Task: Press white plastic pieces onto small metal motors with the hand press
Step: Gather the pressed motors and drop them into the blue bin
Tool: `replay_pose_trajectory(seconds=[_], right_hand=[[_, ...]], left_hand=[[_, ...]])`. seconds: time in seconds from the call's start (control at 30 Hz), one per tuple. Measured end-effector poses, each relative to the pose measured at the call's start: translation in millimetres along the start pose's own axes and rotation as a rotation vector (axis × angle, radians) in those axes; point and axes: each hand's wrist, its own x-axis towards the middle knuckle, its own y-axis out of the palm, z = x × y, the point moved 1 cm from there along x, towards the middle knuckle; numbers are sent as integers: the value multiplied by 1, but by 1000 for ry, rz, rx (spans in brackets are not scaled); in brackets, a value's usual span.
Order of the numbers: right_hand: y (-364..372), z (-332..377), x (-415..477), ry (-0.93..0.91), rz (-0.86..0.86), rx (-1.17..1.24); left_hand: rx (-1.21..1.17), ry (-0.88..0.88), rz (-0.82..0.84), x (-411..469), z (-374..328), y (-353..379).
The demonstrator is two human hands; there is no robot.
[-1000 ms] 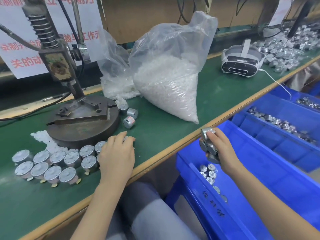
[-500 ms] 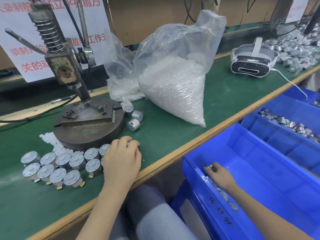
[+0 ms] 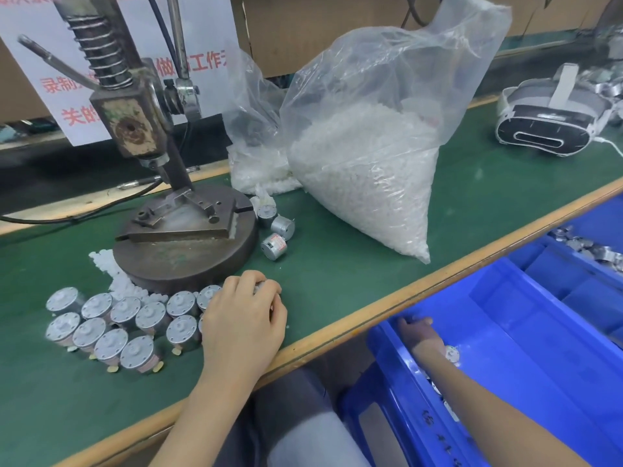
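Motors [image 3: 151, 315] standing beside the left hand [image 3: 243, 313], whose fingers curl over one, may topple if nudged; the right hand [image 3: 417, 332] is down in the blue bin [image 3: 526, 335], its grip hidden.

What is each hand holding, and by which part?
Left hand curls over the top of a motor. Right hand is in the bin, grip hidden: cannot tell.

A green-topped table [image 3: 371, 281] with a wooden front edge is seen. A white and grey headset with a black visor [image 3: 546, 123] is set at its far right, trailing a thin white cable [image 3: 606, 143]. A white paper sign with red characters [image 3: 209, 28] is propped at the back left. Blue plastic bins [image 3: 539, 332] are placed just past the front edge.
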Motion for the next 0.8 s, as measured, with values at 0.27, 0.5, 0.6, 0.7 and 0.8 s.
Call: replay_pose_trajectory(seconds=[0.27, 0.5, 0.6, 0.7, 0.8], right_hand=[[10, 1, -4, -174, 14, -514], [11, -5, -6, -243, 35, -459], [6, -11, -15, -256, -1, -241], [-3, -10, -30, -207, -17, 89], [-22, -4, -49, -247, -110, 344]], left_hand=[[-6, 13, -14, -1, 1, 1], [-5, 32, -30, -2, 1, 2], [-15, 31, -28, -2, 1, 1], [-37, 39, -28, -2, 1, 0], [-46, 41, -55, -3, 2, -2]])
